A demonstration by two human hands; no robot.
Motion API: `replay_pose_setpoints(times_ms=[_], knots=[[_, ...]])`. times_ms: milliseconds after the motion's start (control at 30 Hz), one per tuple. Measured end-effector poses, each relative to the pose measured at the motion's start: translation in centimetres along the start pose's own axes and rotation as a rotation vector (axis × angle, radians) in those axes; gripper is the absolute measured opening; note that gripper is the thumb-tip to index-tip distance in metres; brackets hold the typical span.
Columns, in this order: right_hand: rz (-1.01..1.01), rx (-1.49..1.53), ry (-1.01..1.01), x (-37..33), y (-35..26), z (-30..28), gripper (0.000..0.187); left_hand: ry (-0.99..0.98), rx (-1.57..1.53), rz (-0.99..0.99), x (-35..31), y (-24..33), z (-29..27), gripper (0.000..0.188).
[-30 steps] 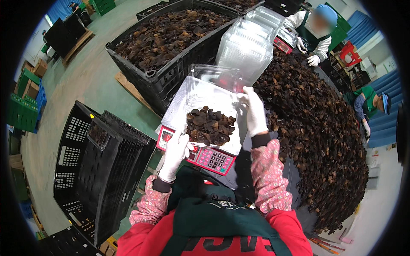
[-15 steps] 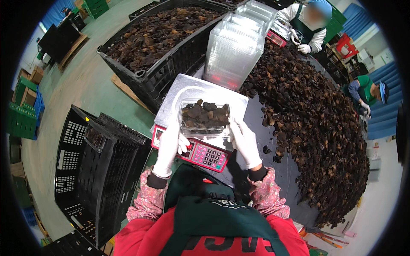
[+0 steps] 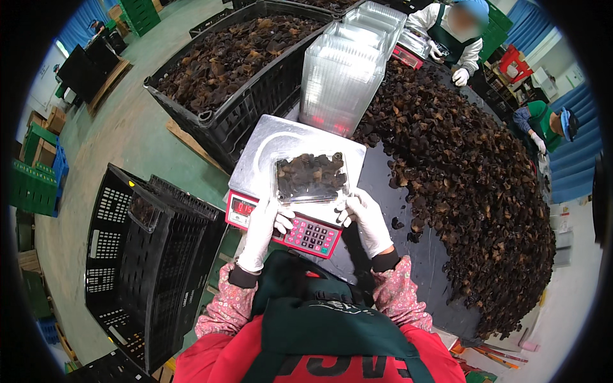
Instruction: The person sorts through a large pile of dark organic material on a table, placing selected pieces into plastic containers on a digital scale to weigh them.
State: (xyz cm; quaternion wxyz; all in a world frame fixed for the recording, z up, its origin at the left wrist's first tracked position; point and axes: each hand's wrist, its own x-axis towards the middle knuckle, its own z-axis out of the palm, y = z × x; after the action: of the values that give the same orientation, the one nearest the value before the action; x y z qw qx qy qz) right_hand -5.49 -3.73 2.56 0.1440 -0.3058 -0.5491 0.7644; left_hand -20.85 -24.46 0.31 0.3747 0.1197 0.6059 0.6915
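Note:
A clear plastic box (image 3: 311,177) of dark brown, wrinkled pieces like wood ear mushrooms rests on the silver plate of a red-framed weighing scale (image 3: 255,147). Its top is covered by clear plastic. In a white glove, my left hand (image 3: 262,231) has its curled fingers at the box's near left corner. My right hand (image 3: 365,220), gloved too, pinches at the near right corner. The scale's keypad (image 3: 311,235) shows between my hands, and its lit red display (image 3: 243,207) is left of my left hand.
Stacked clear plastic boxes (image 3: 341,80) stand behind the scale. Loose dark pieces (image 3: 466,185) cover much of the table's right side. A black crate (image 3: 236,80) of similar pieces is at far left; other black crates (image 3: 153,255) stand nearer. Two people (image 3: 456,38) work across the table.
Both hands have slid to the box's near corners, fingers more curled. The box's top now looks flatter. The scale's display has come into clearer view, and the co-workers' hands have shifted.

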Motion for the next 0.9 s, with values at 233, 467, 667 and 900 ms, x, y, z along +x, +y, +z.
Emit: replay_pose_setpoints(times_ms=[233,467,667,900], knots=[[-0.096,0.093,0.037,0.6,1.2,0.4,0.023,0.04,-0.078,0.08,-0.2,-0.4,0.9,0.05],[-0.002,0.153,0.039,-0.1,0.2,1.1,0.024,0.048,-0.066,0.098,-0.1,-0.3,0.5,0.049],[0.0,0.108,-0.009,0.0,0.2,1.0,0.026,0.039,-0.089,0.082,0.1,-0.2,0.1,0.051],[-0.018,0.126,-0.022,0.4,0.4,0.8,0.024,0.01,-0.13,0.07,0.5,-0.8,-0.6,0.056]])
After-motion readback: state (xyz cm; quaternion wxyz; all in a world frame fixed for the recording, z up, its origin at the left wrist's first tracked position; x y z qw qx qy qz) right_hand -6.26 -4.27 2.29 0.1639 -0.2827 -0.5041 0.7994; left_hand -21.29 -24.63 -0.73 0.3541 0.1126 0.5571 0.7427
